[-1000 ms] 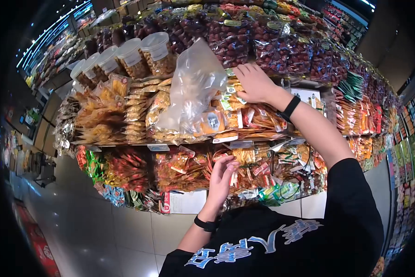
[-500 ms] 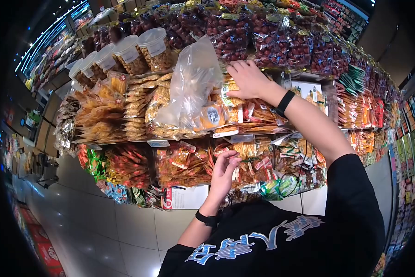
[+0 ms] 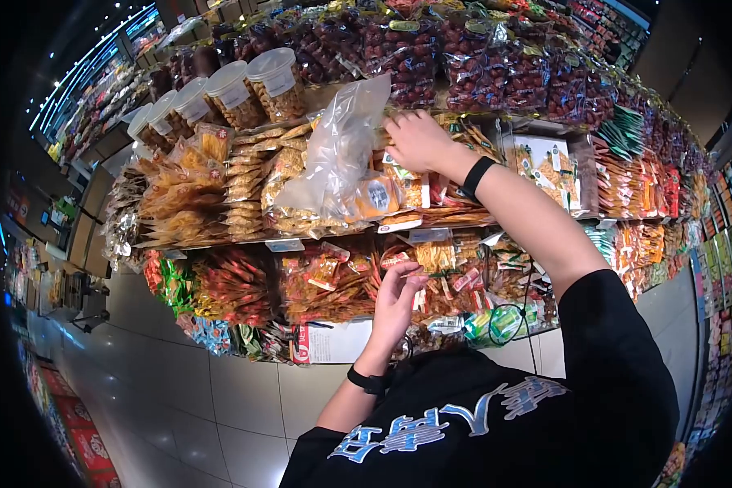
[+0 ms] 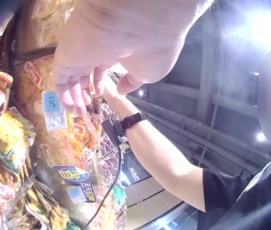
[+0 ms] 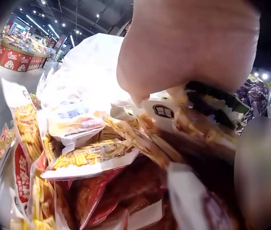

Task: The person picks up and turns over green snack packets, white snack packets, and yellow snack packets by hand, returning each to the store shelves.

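My right hand (image 3: 419, 142) reaches over the upper shelf and grips several upright snack packets (image 3: 408, 173) from above. In the right wrist view, its thumb side presses at the top of a packet with a dark round label (image 5: 163, 111). Its fingertips are largely hidden behind the hand. A translucent plastic bag (image 3: 341, 150) stands just left of it, over the snacks. My left hand (image 3: 394, 301) hovers in front of the lower shelf's snack bags (image 3: 325, 285), fingers loosely curled around nothing.
Clear-lidded tubs (image 3: 272, 81) line the back left, with bags of dark red fruit (image 3: 398, 61) behind. A white box (image 3: 545, 163) of packets sits right of my arm. A dark cable (image 3: 532, 325) hangs near the lower shelf. Tiled floor (image 3: 170, 390) lies at left.
My right hand has moved a little left, nearer the plastic bag, whose upper part now leans right and sits lower. The left hand has stayed almost still.
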Motion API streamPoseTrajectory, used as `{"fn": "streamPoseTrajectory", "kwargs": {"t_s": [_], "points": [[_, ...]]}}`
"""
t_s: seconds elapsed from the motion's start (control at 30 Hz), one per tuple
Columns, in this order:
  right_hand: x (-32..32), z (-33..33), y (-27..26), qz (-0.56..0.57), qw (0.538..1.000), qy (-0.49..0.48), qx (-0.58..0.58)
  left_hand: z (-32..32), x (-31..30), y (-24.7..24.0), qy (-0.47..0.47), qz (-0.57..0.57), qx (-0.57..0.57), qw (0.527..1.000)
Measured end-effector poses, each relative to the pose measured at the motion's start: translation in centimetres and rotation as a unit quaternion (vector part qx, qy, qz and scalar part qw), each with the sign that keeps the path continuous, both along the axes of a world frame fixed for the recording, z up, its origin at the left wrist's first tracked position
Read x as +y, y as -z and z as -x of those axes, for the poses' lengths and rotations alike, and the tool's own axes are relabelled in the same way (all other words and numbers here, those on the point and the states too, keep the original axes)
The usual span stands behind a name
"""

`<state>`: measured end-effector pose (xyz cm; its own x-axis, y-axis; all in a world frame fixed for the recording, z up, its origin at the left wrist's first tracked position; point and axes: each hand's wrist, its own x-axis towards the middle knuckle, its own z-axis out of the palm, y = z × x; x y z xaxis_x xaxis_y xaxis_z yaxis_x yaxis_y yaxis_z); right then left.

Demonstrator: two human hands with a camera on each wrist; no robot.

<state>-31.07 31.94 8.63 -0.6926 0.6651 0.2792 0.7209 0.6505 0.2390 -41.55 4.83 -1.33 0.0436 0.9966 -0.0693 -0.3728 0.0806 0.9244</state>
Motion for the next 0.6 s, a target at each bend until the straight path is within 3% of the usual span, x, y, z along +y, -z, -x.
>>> {"fn": "streamPoseTrajectory", "kwargs": {"t_s": [0.2, 0.4, 0.53, 0.6], "points": [[-0.6, -1.6, -1.2, -0.111, 0.981, -0.113, 0.110, 0.6, -0.3, 0.6, -0.017, 0.001, -0.005, 1.000], [-3.1, -8.8, -4.8, -0.133, 0.972, -0.098, 0.167, 0.4, -0.2, 1.0, 0.000, 0.005, 0.007, 1.000], [-2.2, -20.7, -7.3, -0.056, 0.960, 0.103, 0.255, 0.3, -0.2, 0.9, 0.010, 0.028, -0.001, 1.000], [-1.6, -26.9, -6.4, 0.004, 0.953, 0.236, 0.191, 0.0, 0.0, 1.2, 0.019, 0.027, 0.019, 0.999]]}}
